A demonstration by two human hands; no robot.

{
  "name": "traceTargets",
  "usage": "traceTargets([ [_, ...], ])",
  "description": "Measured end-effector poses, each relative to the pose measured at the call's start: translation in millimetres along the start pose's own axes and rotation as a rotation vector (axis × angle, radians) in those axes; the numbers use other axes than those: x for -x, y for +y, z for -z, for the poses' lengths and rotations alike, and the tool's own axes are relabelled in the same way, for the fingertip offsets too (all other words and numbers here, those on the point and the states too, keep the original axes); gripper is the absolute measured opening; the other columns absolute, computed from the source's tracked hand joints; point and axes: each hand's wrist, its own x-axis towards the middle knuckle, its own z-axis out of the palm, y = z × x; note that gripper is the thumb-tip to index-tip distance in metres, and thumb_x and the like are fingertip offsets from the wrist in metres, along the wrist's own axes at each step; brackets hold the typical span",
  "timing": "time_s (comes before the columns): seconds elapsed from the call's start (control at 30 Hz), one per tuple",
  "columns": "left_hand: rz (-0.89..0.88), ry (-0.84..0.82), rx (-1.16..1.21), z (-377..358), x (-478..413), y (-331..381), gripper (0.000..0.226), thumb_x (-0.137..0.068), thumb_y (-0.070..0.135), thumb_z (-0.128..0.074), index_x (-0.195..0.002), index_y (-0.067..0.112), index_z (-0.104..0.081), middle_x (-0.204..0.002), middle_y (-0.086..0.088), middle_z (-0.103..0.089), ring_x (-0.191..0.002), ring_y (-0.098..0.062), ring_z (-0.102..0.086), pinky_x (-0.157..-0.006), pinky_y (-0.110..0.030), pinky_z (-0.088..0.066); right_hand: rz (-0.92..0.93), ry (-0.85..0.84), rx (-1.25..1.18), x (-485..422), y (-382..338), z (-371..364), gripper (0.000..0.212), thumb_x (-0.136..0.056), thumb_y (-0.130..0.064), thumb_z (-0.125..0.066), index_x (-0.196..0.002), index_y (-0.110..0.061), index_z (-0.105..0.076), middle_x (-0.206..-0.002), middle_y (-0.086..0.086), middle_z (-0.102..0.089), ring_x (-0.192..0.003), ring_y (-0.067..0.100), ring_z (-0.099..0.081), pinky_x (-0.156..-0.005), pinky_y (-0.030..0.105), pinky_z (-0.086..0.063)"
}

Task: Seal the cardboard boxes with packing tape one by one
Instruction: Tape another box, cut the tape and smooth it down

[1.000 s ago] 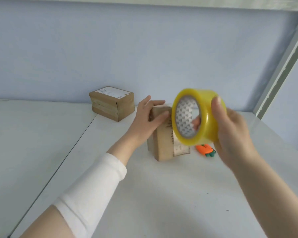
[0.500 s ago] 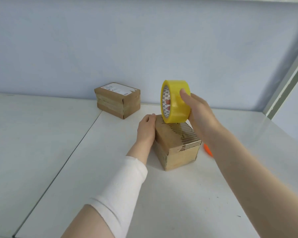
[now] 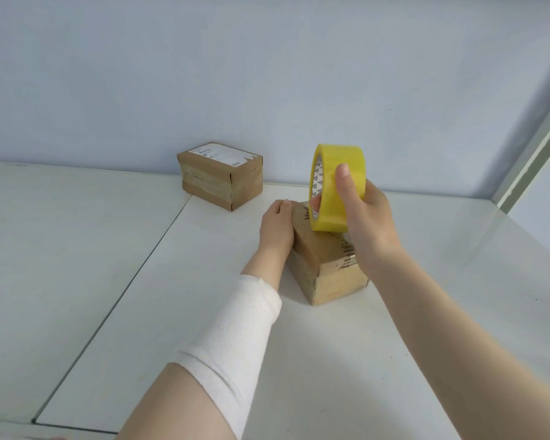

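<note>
Over the box (image 3: 334, 281), grips the roll (image 3: 337, 192) with the right hand (image 3: 367, 217): thumb flat across the yellow outer band, fingertips (image 3: 315, 203) hooked through the core. Holds it on edge, lower rim touching the box top or just above it; cannot tell which. Braces the box with the left hand (image 3: 277, 227), palm against the left side, fingers curled at the far top edge. Stands the box skewed, one corner toward the camera, about mid-worktop (image 3: 426, 328), right of the seam (image 3: 155, 249). Shows jagged torn strips along the right top edge and no plain fresh tape across the top. Leaves the far box (image 3: 219, 176) well apart, by the back edge near the wall (image 3: 267, 90), label up, seemingly banded with tape already.

Probably handles light: small carton, stiff walls, liable to slide on the smooth white top under the pull of tape, hence the bracing palm. Best taken low by opposite sides, clear of the flap join. As for the roll: rigid, light, slick outside, sticky at the free end; best held through the core, to turn freely. No loose tape end visible; likely needs finding first.
</note>
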Motion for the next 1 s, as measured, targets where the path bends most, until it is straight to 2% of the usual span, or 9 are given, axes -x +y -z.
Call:
traceTargets([
  [0.13, -0.02, 0.009, -0.027, -0.4, -1.3, -0.3, 0.028, -0.097, 0.014, -0.034, -0.101, 0.007, -0.06, -0.104, -0.009, -0.061, -0.094, -0.019, -0.05, -0.084, -0.029, -0.039, -0.025, 0.041, -0.067, 31.0, -8.9, 12.6, 0.039, -0.09, -0.048, -0.051, -0.073, -0.017, -0.065, -0.057, -0.008, -0.068, -0.055, 0.003, -0.064, -0.052, 0.014, -0.049],
  [0.33, 0.038, -0.059, -0.037, -2.1, -0.5, -0.4, 0.027, -0.097, 0.022, -0.033, -0.086, 0.012, -0.055, -0.088, -0.002, -0.056, -0.087, -0.019, -0.048, -0.081, -0.032, -0.038, -0.156, 0.017, -0.082, 96.2, -3.8, 51.3, 0.054, -0.056, -0.071, -0.058, -0.075, -0.023, -0.074, -0.068, 0.0, -0.072, -0.061, 0.009, -0.067, -0.066, 0.031, -0.05],
  [0.5, 0.025, -0.05, -0.099, -2.4, -0.3, 1.7, 0.029, -0.099, 0.025, -0.031, -0.092, 0.008, -0.053, -0.096, -0.009, -0.055, -0.09, -0.022, -0.048, -0.081, -0.032, -0.037, -0.256, -0.026, -0.007, 119.6, 18.2, 51.5, 0.052, -0.063, -0.059, -0.051, -0.081, -0.013, -0.068, -0.064, 0.007, -0.071, -0.054, 0.01, -0.066, -0.047, 0.015, -0.048],
  [0.6, 0.004, -0.084, -0.16, -1.1, 3.9, 4.9, 0.036, -0.101, 0.026, -0.03, -0.111, 0.005, -0.057, -0.117, -0.011, -0.058, -0.111, -0.025, -0.051, -0.098, -0.033, -0.038, -0.251, -0.036, -0.031, 118.5, 20.2, 52.2, 0.056, -0.06, -0.061, -0.051, -0.083, -0.013, -0.067, -0.062, 0.009, -0.07, -0.052, 0.011, -0.064, -0.045, 0.014, -0.046],
  [0.7, -0.261, -0.065, -0.405, 9.9, 10.8, 13.5, 0.039, -0.101, 0.028, -0.036, -0.135, 0.013, -0.047, -0.145, -0.009, -0.04, -0.137, -0.02, -0.031, -0.112, -0.033, -0.025, -0.253, -0.056, -0.04, 119.8, 23.1, 55.3, 0.056, -0.062, -0.061, -0.051, -0.083, -0.012, -0.067, -0.067, 0.007, -0.072, -0.056, 0.01, -0.065, -0.049, 0.014, -0.049],
  [0.8, -0.595, -0.424, -0.554, 23.9, 29.4, 23.9, 0.041, -0.099, 0.027, -0.043, -0.139, 0.019, -0.044, -0.156, -0.005, -0.021, -0.145, -0.011, -0.007, -0.118, -0.031, -0.007, -0.25, -0.074, -0.015, 120.6, 27.1, 60.1, 0.058, -0.061, -0.064, -0.05, -0.084, -0.013, -0.066, -0.072, 0.004, -0.074, -0.062, 0.01, -0.066, -0.06, 0.021, -0.052],
  [0.87, -0.756, -0.669, -0.81, 33.5, 41.5, 21.6, 0.044, -0.097, 0.03, -0.046, -0.139, 0.02, -0.043, -0.155, 0.001, -0.024, -0.143, -0.005, -0.01, -0.118, -0.028, -0.002, -0.247, -0.075, -0.003, 117.3, 26.4, 62.2, 0.06, -0.059, -0.065, -0.051, -0.085, -0.014, -0.067, -0.075, 0.003, -0.074, -0.065, 0.012, -0.067, -0.068, 0.028, -0.051],
  [0.93, -0.852, -0.723, -1.001, 44.2, 45.7, 18.1, 0.053, -0.093, 0.037, -0.051, -0.142, 0.024, -0.035, -0.155, 0.007, -0.021, -0.143, -0.004, -0.011, -0.117, -0.024, 0.0, -0.217, -0.084, -0.042, 112.7, 19.6, 63.8, 0.056, -0.059, -0.063, -0.053, -0.082, -0.014, -0.068, -0.073, 0.002, -0.073, -0.064, 0.011, -0.067, -0.064, 0.026, -0.051],
  [1.0, -0.874, -0.709, -0.942, 51.6, 48.5, 21.4, 0.059, -0.089, 0.038, -0.059, -0.141, 0.026, -0.035, -0.152, 0.01, -0.025, -0.142, -0.004, -0.019, -0.117, -0.024, -0.009, -0.161, -0.12, -0.087, 106.9, 4.5, 65.7, 0.049, -0.061, -0.061, -0.059, -0.076, -0.016, -0.072, -0.07, 0.001, -0.073, -0.063, 0.01, -0.068, -0.056, 0.02, -0.053],
])
